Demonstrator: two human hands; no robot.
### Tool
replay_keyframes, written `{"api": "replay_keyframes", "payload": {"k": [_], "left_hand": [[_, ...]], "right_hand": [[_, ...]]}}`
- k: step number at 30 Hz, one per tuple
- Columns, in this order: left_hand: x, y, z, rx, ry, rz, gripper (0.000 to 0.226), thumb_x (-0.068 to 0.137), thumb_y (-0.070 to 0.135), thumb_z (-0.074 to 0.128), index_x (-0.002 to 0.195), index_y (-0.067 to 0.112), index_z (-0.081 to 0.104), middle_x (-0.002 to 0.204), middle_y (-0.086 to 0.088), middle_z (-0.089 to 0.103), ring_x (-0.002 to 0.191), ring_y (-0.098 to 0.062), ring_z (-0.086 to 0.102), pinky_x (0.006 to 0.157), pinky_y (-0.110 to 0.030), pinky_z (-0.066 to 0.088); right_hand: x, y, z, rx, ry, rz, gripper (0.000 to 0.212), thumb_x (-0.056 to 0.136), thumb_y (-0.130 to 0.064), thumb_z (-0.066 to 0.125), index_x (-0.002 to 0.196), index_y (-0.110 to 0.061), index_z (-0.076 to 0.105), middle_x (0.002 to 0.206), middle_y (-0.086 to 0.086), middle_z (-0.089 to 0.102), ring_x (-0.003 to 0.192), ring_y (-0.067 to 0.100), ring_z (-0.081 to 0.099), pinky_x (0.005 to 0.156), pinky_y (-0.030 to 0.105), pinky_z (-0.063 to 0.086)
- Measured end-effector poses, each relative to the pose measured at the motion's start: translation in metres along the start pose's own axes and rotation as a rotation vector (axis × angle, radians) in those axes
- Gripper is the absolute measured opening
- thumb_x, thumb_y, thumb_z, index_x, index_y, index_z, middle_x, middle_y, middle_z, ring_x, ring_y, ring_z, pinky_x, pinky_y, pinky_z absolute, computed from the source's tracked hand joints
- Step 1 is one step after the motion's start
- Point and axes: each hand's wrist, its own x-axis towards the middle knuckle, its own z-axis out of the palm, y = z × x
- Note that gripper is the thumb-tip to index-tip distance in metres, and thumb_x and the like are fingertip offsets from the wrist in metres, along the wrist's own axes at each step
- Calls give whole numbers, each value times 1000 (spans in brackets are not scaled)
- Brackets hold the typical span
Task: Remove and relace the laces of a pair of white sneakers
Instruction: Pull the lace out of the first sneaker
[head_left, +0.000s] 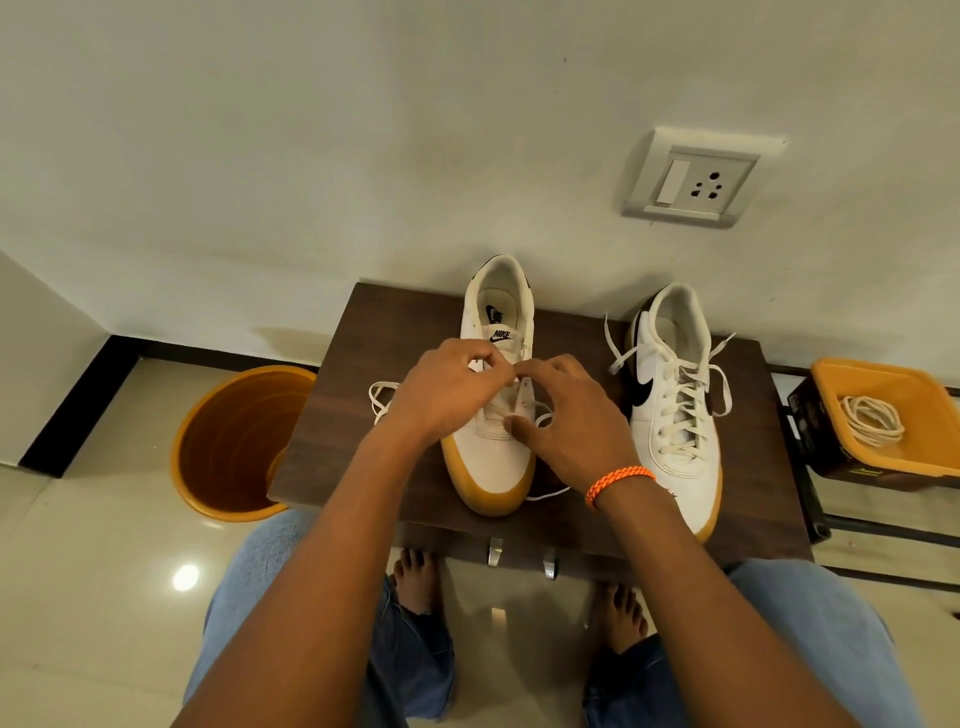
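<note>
Both hands are up at the top eyelets: left hand (447, 387) and right hand (566, 415) pinching lace ends (514, 382) on the near sneaker (493, 457), mid-table (358, 415). Other sneaker (670, 415) looks fully laced but untied, so roughly halfway, I'd guess.

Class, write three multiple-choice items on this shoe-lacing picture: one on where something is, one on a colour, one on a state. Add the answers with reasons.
1. Where does the coiled spare lace lie?
A. in the round bucket
B. in the square orange tub
C. on the floor

2. What colour is the band on the right wrist?
A. orange
B. green
C. black

3. What state is the sneaker on the right in?
A. laced, ends untied
B. without any lace
C. tied in a bow

Answers: 
1 B, the coil rests inside the square orange tub right of the table. 
2 A, the band is orange. 
3 A, the sneaker on the right shows crossed lacing with loose ends hanging at both sides.
</note>
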Motion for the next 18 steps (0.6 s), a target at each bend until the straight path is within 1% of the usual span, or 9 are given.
{"api": "replay_keyframes", "payload": {"k": [1, 2, 5, 8, 11, 13, 16, 17, 18], "left_hand": [[2, -3, 4, 51, -8, 4, 15, 95, 39, 68, 82, 34, 74, 96, 9, 75, 89, -11, 70, 82, -39, 60], [3, -5, 7, 85, -6, 9, 14, 95, 39, 70, 83, 35, 75, 97, 9, 76, 91, -11, 71, 85, -42, 61], [5, -9, 11, 174, -18, 14, 15, 95, 33, 71, 89, 28, 83, 88, 5, 78, 85, -16, 73, 84, -49, 62], [2, -7, 17, 197, -78, 24, 17, 94, 25, 69, 101, 29, 84, 91, 6, 79, 84, -16, 72, 83, -48, 61], [2, -4, 21, 235, -30, 17, 18, 94, 22, 71, 106, 28, 84, 98, 4, 79, 88, -18, 71, 85, -44, 61], [3, -4, 19, 251, 14, 14, 17, 94, 22, 73, 106, 27, 84, 101, 4, 80, 88, -16, 71, 84, -39, 61], [3, -4, 16, 219, 24, -3, 17, 93, 17, 73, 101, 24, 85, 98, 3, 81, 88, -15, 72, 82, -35, 60], [3, -2, 14, 197, 29, -21, 16, 93, 14, 73, 97, 23, 85, 96, 3, 80, 88, -15, 72, 80, -34, 60], [2, 0, 11, 150, 39, -42, 17, 91, 11, 73, 91, 22, 85, 92, 4, 80, 85, -13, 71, 75, -30, 58]], "right_hand": [[0, 0, 0, -2, 6, -3, 54, 86, -44, 80, 135, -39, 58, 129, -7, 53, 102, 13, 62, 80, 31, 59], [0, 0, 0, -1, 9, -8, 54, 87, -43, 80, 136, -39, 57, 128, -7, 53, 101, 13, 62, 79, 31, 59], [0, 0, 0, 8, 12, -18, 50, 89, -42, 77, 135, -39, 59, 127, -7, 53, 99, 14, 62, 76, 30, 59], [0, 1, 2, 14, 17, -17, 49, 90, -39, 77, 135, -38, 59, 127, -7, 53, 99, 15, 63, 77, 32, 60], [1, 1, 2, 11, 14, -13, 50, 89, -39, 77, 135, -39, 58, 126, -7, 52, 99, 16, 64, 78, 33, 61], [0, 1, 1, 10, 12, -21, 49, 89, -42, 77, 134, -40, 59, 125, -7, 53, 97, 15, 63, 76, 34, 61], [0, -1, 1, -2, 21, -30, 47, 89, -47, 76, 133, -42, 58, 125, -8, 54, 97, 14, 64, 75, 34, 61], [0, -1, 0, -5, 19, -26, 48, 89, -47, 76, 133, -42, 58, 126, -8, 54, 98, 14, 64, 75, 33, 61], [1, -2, -1, -9, 15, -20, 49, 88, -46, 77, 133, -41, 58, 127, -8, 54, 99, 14, 64, 75, 31, 60]]}}
